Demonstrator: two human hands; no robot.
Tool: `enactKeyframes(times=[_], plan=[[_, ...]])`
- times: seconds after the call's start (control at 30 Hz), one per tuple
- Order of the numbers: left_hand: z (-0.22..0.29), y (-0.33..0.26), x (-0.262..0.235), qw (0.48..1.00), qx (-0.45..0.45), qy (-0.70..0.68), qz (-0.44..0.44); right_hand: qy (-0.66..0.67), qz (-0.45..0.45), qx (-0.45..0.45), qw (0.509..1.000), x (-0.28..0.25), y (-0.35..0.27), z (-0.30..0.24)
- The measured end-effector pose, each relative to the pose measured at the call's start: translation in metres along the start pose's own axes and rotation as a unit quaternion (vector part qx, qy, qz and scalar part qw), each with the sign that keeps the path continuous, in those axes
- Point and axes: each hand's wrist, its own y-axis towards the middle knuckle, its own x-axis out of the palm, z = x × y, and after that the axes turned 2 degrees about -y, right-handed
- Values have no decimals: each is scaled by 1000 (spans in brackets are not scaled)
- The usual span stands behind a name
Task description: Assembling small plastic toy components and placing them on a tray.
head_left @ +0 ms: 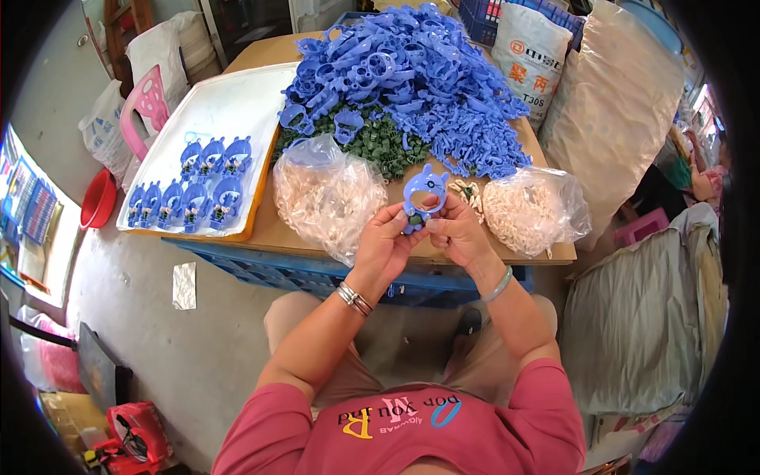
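Note:
Between my two hands, above the table's front edge, is a blue plastic animal-shaped frame (413,188) with two ears and a round opening. A small dark green piece (416,221) sits at its lower end. My left hand (385,237) pinches the frame's lower left side. On the right side, my right hand (461,235) grips it with thumb and fingers. Beside the left hand lies a clear bag of pale small plastic parts (328,198); a second bag of pale parts (529,210) is right of the right hand. Some loose pale parts (467,194) lie between.
A heap of blue plastic parts (396,63) covers the table's back, with dark green pieces (376,146) before it. At left, a white tray (229,103) holds several assembled blue figures (195,207) in rows. Large sacks (609,103) stand at right. A red basin (98,199) is at far left.

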Motion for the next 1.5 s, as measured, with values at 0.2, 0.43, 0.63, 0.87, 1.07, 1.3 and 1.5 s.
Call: enactKeyframes(times=[0.2,0.43,0.63,0.87,1.07,1.3,1.5], plan=[[2,-2,8,1000,-3,6,-12,19,-5,4,1000,-3,0,-3],[1,-1,10,1000,2,3,-10,-3,-15,-14,1000,-4,1,-5],[-1,-1,10,1000,-3,5,-1,-38,17,-51,998,-8,4,-4],[1,0,8,999,-30,9,-10,-33,21,-47,998,-10,4,-2],[5,1,11,997,-52,5,-51,-34,40,-36,998,-7,3,-9],[4,2,2,995,-72,11,-67,-47,24,-25,998,-7,1,-11],[5,-1,8,999,-25,-17,-15,-22,46,-27,998,-15,5,-12]])
